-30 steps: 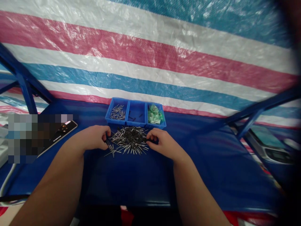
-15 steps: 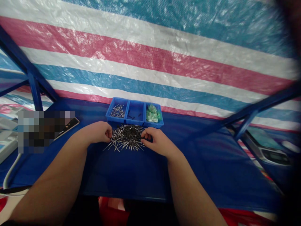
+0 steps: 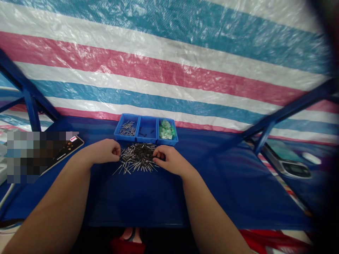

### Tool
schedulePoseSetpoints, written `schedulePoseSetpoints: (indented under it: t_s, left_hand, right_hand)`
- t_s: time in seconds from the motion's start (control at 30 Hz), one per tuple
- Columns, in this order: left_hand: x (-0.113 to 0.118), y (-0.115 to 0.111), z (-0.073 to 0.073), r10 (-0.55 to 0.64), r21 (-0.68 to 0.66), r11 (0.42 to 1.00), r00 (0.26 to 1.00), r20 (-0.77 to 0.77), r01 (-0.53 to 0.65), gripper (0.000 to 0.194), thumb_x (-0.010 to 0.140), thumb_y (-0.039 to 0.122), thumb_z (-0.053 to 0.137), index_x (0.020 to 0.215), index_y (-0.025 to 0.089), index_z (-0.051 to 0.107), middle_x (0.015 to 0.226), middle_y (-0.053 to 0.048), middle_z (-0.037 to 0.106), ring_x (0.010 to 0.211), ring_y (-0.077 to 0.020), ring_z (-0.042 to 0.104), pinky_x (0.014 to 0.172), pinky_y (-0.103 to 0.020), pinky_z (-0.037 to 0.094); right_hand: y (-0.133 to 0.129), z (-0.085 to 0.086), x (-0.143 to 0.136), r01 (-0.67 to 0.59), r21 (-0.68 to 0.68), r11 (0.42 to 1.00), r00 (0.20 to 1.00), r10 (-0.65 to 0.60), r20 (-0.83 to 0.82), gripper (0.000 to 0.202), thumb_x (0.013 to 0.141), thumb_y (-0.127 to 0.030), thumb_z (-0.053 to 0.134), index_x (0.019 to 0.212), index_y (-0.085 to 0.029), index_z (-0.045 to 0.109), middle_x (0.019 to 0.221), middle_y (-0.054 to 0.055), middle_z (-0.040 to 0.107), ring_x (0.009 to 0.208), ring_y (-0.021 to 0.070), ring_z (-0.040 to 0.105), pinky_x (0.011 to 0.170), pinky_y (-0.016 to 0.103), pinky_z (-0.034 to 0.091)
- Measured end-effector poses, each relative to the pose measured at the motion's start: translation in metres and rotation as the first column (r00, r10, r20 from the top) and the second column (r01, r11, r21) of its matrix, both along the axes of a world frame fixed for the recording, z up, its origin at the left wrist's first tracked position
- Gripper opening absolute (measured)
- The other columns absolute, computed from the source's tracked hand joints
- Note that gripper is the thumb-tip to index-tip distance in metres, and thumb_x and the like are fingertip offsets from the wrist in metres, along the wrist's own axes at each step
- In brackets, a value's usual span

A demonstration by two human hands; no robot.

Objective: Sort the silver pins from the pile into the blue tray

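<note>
- A pile of thin metal rods (image 3: 140, 155), silvery and dark, lies on a smooth blue table (image 3: 132, 201) between two bare hands, just in front of three blue bins.
- The heap stretches wider from left to right; its rods cross at many angles, those along the near edge fanning toward the person.
- The left hand (image 3: 111, 151) is curled at the pile's left edge, thumb and fingers drawn close; whether it grips a rod cannot be told.
- The right hand (image 3: 166, 158) bends its fingers toward its thumb at the opposite edge (something dark shows beneath them, its hold unclear).
- Straight silvery rods fill part of the left bin (image 3: 124, 137), a few dark pieces lie in the middle bin (image 3: 147, 140), and crinkled green plastic (image 3: 166, 129) sits in the right bin (image 3: 168, 142).
- White lettering and a red-and-white label (image 3: 73, 139) mark a flat black device (image 3: 62, 155), too small to read.
</note>
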State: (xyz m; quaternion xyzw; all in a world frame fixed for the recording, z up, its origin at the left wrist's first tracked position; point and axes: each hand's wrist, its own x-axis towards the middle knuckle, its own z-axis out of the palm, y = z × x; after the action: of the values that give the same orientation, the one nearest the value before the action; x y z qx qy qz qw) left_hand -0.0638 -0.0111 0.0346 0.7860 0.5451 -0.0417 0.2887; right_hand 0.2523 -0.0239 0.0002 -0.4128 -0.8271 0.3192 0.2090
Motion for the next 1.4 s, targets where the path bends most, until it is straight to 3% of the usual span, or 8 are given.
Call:
schedulePoseSetpoints:
  t_s: [0.1,0.2,0.37,0.47,0.67,0.83,0.97,1.4]
  left_hand:
    - [-0.006,0.004,0.0,0.061,0.161,0.983,0.988,0.143,-0.084,0.018,0.078,0.032,0.06,0.084,0.02,0.071,0.08,-0.002,0.072,0.072,-0.0167,0.064,0.067,-0.027,0.046]
    - [-0.007,0.01,-0.003,0.166,0.319,0.908,0.932,0.323,-0.272,0.026,0.087,0.04,0.059,0.097,0.02,0.071,0.088,-0.004,0.074,0.079,-0.0178,0.066,0.076,-0.029,0.049]
    - [0.007,0.018,-0.02,0.347,0.323,0.755,0.765,0.543,-0.571,0.037,0.088,0.048,0.063,0.109,0.018,0.067,0.084,-0.005,0.074,0.073,-0.0181,0.069,0.075,-0.031,0.054]
    - [0.015,0.018,-0.025,0.385,0.311,0.724,0.735,0.558,-0.616,0.043,0.087,0.049,0.066,0.118,0.019,0.063,0.084,-0.004,0.074,0.068,-0.0167,0.068,0.072,-0.03,0.054]
    - [0.005,0.007,-0.004,0.262,0.43,0.802,0.891,0.37,-0.414,0.025,0.085,0.042,0.061,0.087,0.018,0.067,0.074,-0.002,0.068,0.067,-0.0145,0.061,0.067,-0.028,0.046]
    - [-0.012,0.0,0.003,0.152,0.132,0.977,0.981,0.118,-0.168,0.024,0.073,0.037,0.066,0.089,0.02,0.071,0.079,-0.002,0.071,0.071,-0.0168,0.064,0.066,-0.028,0.045]
    - [-0.014,-0.001,-0.004,0.104,-0.014,0.995,0.994,0.034,-0.104,0.033,0.062,0.032,0.072,0.093,0.02,0.072,0.086,-0.003,0.073,0.075,-0.0189,0.067,0.064,-0.027,0.045]
    - [-0.003,-0.003,-0.009,0.014,-0.01,1.0,0.999,0.031,-0.014,0.017,0.066,0.018,0.063,0.078,0.021,0.074,0.076,-0.002,0.071,0.07,-0.0182,0.064,0.062,-0.027,0.042]
  right_hand:
    - [-0.001,0.001,0.0,0.006,0.001,1.0,1.0,-0.006,-0.021,0.008,0.086,-0.015,0.066,0.094,-0.018,0.067,0.081,0.001,0.062,0.072,0.0135,0.057,0.066,0.025,0.043]
    - [-0.001,0.001,0.0,0.001,0.008,1.0,1.0,-0.001,-0.029,0.008,0.087,-0.015,0.065,0.094,-0.018,0.067,0.081,0.001,0.062,0.072,0.0136,0.057,0.066,0.026,0.043]
    - [-0.002,0.0,-0.003,-0.005,0.007,1.0,1.0,0.005,-0.019,0.009,0.086,-0.015,0.065,0.094,-0.019,0.067,0.081,0.001,0.063,0.072,0.0137,0.057,0.065,0.025,0.042]
    - [-0.003,0.0,-0.005,-0.019,0.007,1.0,1.0,0.019,-0.02,0.009,0.086,-0.016,0.065,0.095,-0.018,0.067,0.081,0.001,0.063,0.071,0.0133,0.057,0.065,0.025,0.042]
    - [-0.003,0.002,-0.007,-0.033,0.013,0.999,0.999,0.033,-0.014,0.006,0.087,-0.017,0.065,0.093,-0.018,0.067,0.079,0.001,0.061,0.069,0.0126,0.055,0.064,0.025,0.042]
    - [-0.003,0.003,-0.007,-0.024,0.021,0.999,1.0,0.024,-0.015,0.004,0.088,-0.017,0.064,0.09,-0.018,0.067,0.078,0.0,0.061,0.068,0.0123,0.054,0.064,0.025,0.041]
    - [-0.002,0.004,-0.008,-0.023,0.024,0.999,1.0,0.023,-0.017,0.003,0.087,-0.017,0.064,0.088,-0.018,0.067,0.077,0.0,0.06,0.068,0.0127,0.054,0.064,0.025,0.041]
    - [-0.002,0.003,-0.011,-0.015,0.002,1.0,0.999,0.015,-0.042,0.003,0.089,-0.018,0.064,0.088,-0.018,0.066,0.077,0.0,0.059,0.067,0.0127,0.053,0.063,0.026,0.041]
